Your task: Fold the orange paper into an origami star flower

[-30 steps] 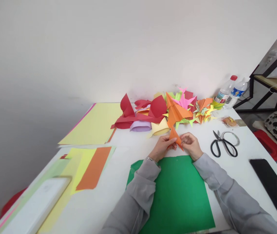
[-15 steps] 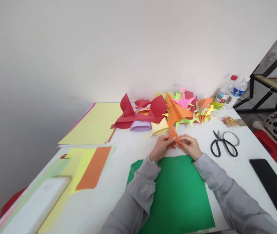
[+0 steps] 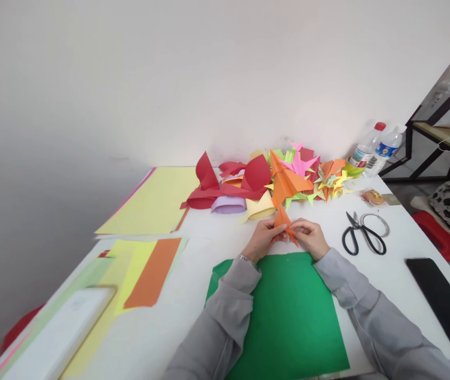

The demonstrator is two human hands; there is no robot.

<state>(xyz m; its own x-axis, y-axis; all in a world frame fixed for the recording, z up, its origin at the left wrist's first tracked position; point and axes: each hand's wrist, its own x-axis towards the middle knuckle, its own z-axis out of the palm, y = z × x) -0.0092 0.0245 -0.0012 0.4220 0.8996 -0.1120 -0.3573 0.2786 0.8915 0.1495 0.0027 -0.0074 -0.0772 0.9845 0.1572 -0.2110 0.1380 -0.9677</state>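
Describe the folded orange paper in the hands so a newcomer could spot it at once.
On the white table, find the green sheet. Near its far edge, the left hand and right hand hold the small folded orange paper. Unlike the larger orange paper plane behind it, this one is held.

Craft workspace; the table (image 3: 193, 279) holds scissors (image 3: 355, 226), coloured sheets (image 3: 153, 200), paper shapes (image 3: 286, 184).

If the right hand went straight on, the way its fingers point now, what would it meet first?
The right hand would probably first meet the small orange folded paper, which it seems to pinch; the left hand would come next, though depth is unclear.
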